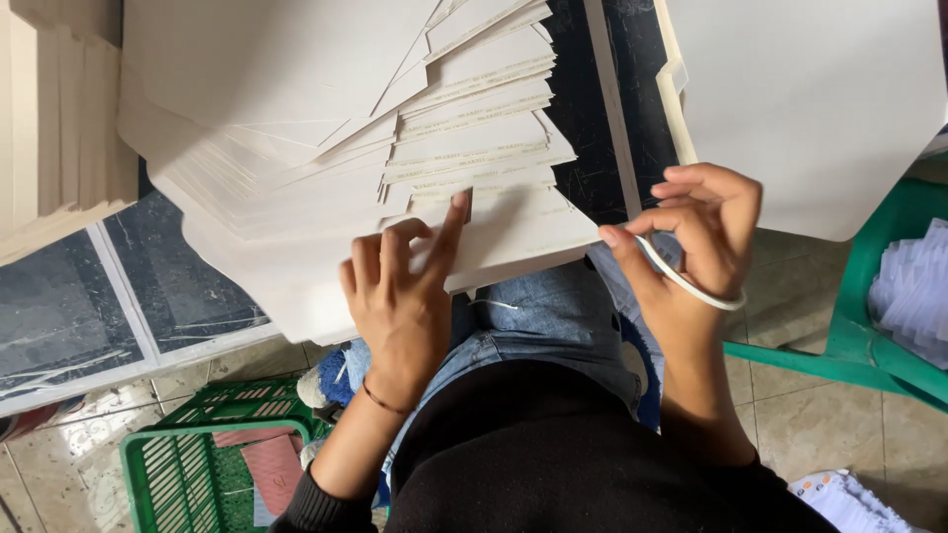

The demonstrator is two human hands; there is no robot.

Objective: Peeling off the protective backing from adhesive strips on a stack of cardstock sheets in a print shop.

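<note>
The left hand (400, 296) is laid flat on the card stack (474, 188), its fingers (449, 222) partly spread, the forefinger stretched forward and pressed onto the top sheet near the front edge, the others bent beside it. Nothing is pinched here; the stack is only held down. A thin bracelet (383, 400) is seen at that wrist.

The right hand (696, 247) is raised just off the stack's right corner, and a white rubber band (686, 281) is looped round it (thumb and curled fingers (691, 188) are hooked inside the loop, stretching it taut). The band runs from the thumb tip across the palm to the heel of the hand.

The stack, made of pale cards fanned in steps, is rested on the lap, over blue jeans (538, 316), with more loose sheets piled behind it. A dark surface (592, 118) is seen beneath. Further right, a large white sheet (810, 99) is spread out, and a green chair (869, 316) carrying white paper bundles (913, 291) is placed on the tiled floor (820, 424). At lower left, a green crate (178, 474) is set on the floor.
</note>
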